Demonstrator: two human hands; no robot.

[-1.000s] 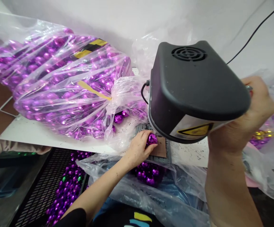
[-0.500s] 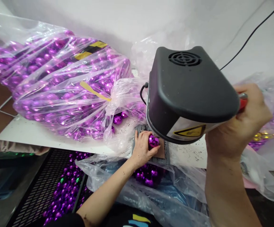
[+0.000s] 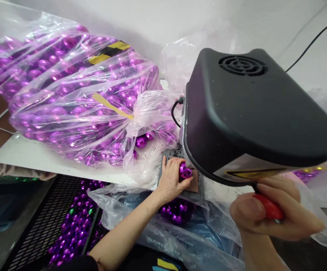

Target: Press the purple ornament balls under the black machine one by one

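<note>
purple bauble (image 3: 185, 172): shiny, faceted, on brown pad (image 3: 195, 180), under black machine head (image 3: 254, 113) | red handle (image 3: 268, 207): slanted, below head's front edge

bag of balls (image 3: 73, 98) on table (image 3: 33, 158), machine head (image 3: 254, 113) right, ball (image 3: 185, 171) beneath it

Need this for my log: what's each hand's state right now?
Left hand: closed on the purple bauble.
Right hand: closed around the red handle.
</note>
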